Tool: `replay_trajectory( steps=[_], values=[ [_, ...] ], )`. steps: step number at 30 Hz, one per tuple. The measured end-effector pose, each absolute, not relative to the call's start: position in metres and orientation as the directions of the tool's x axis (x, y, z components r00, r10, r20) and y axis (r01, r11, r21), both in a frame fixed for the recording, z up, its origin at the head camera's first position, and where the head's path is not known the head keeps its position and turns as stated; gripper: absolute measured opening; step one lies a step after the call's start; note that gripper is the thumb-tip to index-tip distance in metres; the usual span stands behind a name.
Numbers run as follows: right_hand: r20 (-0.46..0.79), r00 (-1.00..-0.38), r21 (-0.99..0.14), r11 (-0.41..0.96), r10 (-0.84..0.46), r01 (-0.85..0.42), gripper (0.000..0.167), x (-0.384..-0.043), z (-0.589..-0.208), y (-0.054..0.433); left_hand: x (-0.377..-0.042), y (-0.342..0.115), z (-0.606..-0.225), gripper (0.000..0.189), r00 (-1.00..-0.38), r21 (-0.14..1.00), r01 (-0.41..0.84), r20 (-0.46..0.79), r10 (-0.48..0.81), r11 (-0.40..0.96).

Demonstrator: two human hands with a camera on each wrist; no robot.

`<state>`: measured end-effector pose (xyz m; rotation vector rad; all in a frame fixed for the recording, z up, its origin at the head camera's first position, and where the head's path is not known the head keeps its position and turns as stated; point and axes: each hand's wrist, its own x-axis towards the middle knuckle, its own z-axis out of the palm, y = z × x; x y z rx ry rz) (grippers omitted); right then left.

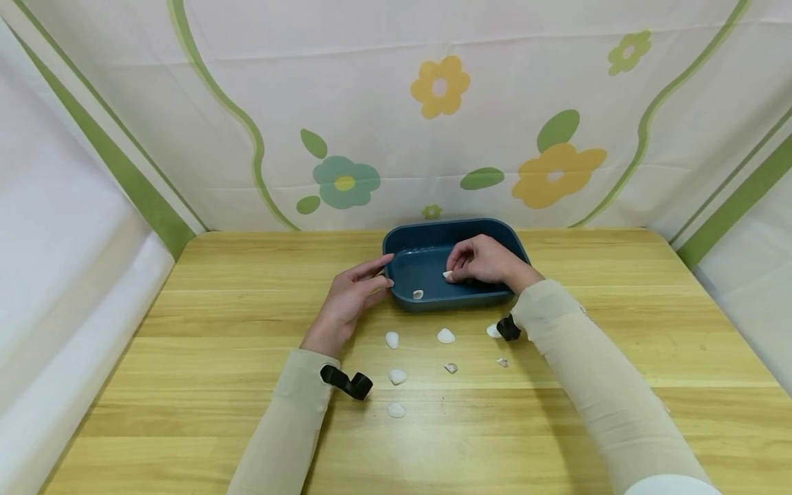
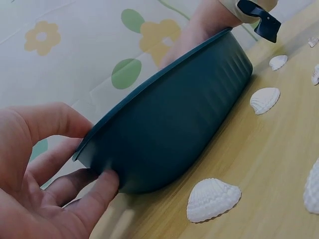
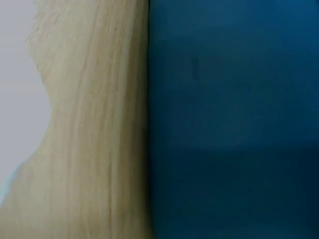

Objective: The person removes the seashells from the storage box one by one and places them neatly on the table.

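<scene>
A dark blue plastic tray (image 1: 427, 258) stands against the curtain at the back of the table. My left hand (image 1: 349, 299) grips its left end; in the left wrist view the bent forefinger meets the rim while the thumb (image 2: 107, 184) presses the outer wall. Over the inside of the tray, my right hand (image 1: 485, 261) pinches a small white seashell (image 1: 447, 274) between thumb and fingers. Another seashell (image 1: 418, 294) lies on the tray floor near the front left corner. The right wrist view holds only the tray's blurred wall (image 3: 229, 109) and wood, with no hand.
Several seashells lie spread before the tray, among them white ones (image 1: 446, 336) and small brownish ones (image 1: 451, 368). One white shell (image 1: 493, 331) is partly behind the right wrist's black bracket (image 1: 509, 328). A flowered curtain (image 1: 383, 103) rises behind the wooden table (image 1: 247, 323).
</scene>
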<state>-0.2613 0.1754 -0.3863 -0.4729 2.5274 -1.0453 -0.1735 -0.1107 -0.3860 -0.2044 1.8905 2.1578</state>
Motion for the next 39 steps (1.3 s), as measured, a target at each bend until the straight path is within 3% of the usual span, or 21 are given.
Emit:
replay_trajectory(
  steps=[10,20,39],
  values=[
    [-0.211,-0.871,-0.727,0.667,-0.443,-0.163,0.012,-0.261,-0.384,0.176,-0.174,-0.11,-0.386,0.048,-0.953,0.948,-0.298,-0.29,0.088,-0.111],
    [-0.15,-0.906,-0.767,0.625,-0.395,-0.145,0.019,-0.262,-0.378,0.178,-0.174,-0.111,-0.388,0.047,-0.953,0.947,-0.297,-0.286,0.098,-0.123],
    [-0.055,-0.915,-0.834,0.522,-0.399,-0.178,0.022,-0.238,-0.33,0.162,-0.173,-0.111,-0.388,0.046,-0.953,0.948,-0.3,-0.293,0.08,-0.109]
  ],
)
